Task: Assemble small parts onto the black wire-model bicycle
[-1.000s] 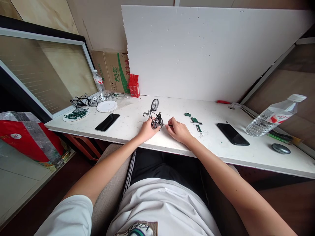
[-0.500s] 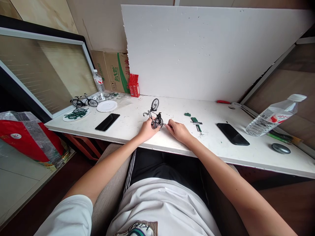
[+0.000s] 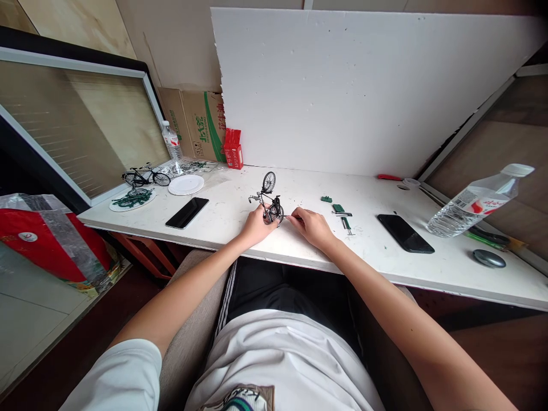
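A small black model bicycle [image 3: 268, 194] is tilted up over the desk, one wheel pointing to the back and the other low near my fingers. My left hand [image 3: 256, 226] is closed round its lower part. From the right, my right hand [image 3: 312, 226] pinches a thin dark rod [image 3: 286, 216] that reaches toward the lower wheel. Most of the rod is hidden by my fingers, and I cannot tell whether its tip touches the bicycle. Green pieces [image 3: 338, 208] and small metal tools [image 3: 343, 214] lie right of my right hand.
Left on the white desk [image 3: 226, 211] are a phone [image 3: 187, 213], a white plate [image 3: 186, 184] and another model bicycle [image 3: 145, 176]. To the right lie a black phone [image 3: 405, 233], a water bottle [image 3: 475, 202] and a grey oval object [image 3: 488, 258]. A white foam board [image 3: 342, 91] stands behind.
Almost nothing differs. The bicycle's raised wheel has shifted very slightly left, and the fingers of my right hand have moved a little around the rod.
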{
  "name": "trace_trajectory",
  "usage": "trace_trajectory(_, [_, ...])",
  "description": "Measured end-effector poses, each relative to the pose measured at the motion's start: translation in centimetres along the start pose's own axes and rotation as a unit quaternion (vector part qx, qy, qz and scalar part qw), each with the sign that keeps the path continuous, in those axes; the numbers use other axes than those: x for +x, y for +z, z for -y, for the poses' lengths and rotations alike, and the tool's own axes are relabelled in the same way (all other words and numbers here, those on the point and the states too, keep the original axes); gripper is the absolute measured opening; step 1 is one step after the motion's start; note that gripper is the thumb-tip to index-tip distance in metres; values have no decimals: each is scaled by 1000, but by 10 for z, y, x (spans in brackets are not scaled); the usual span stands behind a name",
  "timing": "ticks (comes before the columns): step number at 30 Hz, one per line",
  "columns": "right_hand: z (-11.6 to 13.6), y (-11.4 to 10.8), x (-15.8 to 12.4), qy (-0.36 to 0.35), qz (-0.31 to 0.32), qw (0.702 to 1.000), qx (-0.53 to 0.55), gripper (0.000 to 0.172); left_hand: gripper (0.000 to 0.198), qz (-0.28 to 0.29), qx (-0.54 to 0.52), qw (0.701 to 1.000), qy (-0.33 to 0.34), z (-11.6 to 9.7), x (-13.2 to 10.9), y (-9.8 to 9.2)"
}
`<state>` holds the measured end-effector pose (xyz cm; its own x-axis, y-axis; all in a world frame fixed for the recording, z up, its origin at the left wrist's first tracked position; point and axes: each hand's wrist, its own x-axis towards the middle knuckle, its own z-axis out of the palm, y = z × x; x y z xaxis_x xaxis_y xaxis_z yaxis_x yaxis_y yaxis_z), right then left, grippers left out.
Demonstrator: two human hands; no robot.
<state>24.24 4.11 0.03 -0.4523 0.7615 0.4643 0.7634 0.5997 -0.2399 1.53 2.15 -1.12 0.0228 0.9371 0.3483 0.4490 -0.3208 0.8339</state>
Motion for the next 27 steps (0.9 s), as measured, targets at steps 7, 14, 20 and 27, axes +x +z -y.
trace_trajectory(7, [4,-2,-1,15,23,999,17,27,39,-3,6,1000,5,0,1,1])
trace_trajectory(14, [2,-1,-1,17,26,998,60,18,39,-3,4,1000,8,5,2,2])
trace_trajectory(20, [0,1,0,17,42,998,49,21,38,-2,-3,1000,4,6,2,2])
trace_trajectory(27, [2,-3,0,20,56,997,49,27,37,2,-6,1000,-3,3,1,1])
